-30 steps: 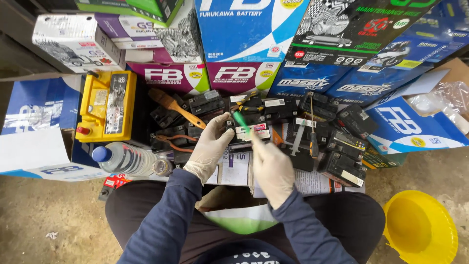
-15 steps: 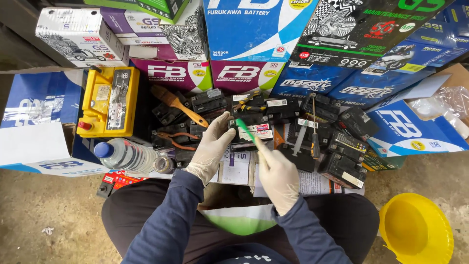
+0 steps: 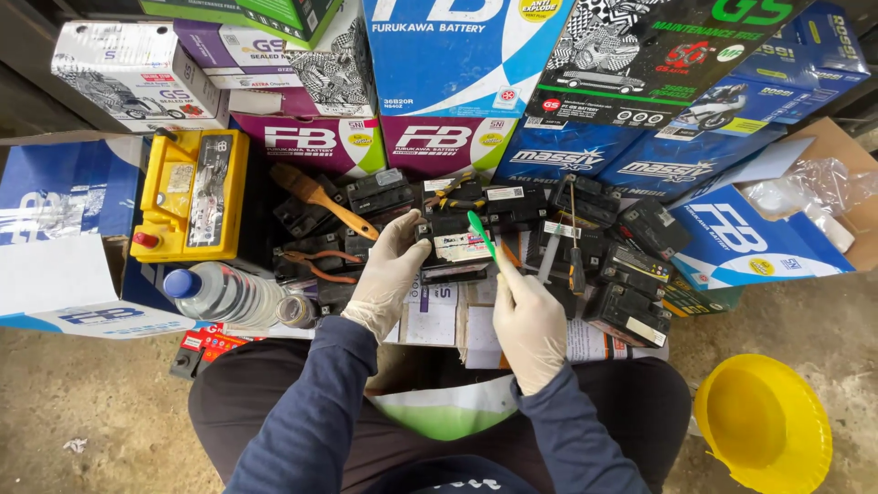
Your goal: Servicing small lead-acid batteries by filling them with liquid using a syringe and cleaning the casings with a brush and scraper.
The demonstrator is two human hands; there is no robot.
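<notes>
Looking from the left, I see my left hand (image 3: 384,279) clasped on the near-left corner of a small black battery (image 3: 453,245), its fingers (image 3: 402,236) curled over the top edge so the case is steadied among other black batteries (image 3: 604,265) on the floor. Just to its right, my right hand (image 3: 529,320) pinches a green toothbrush (image 3: 482,236), fingers clenched round the handle; its long axis runs up and left from the hand, head lying over the battery's right edge. I judge the right hand nearer the terminals. Whether bristles touch is hard to tell, and the handle's lower part is hidden.
</notes>
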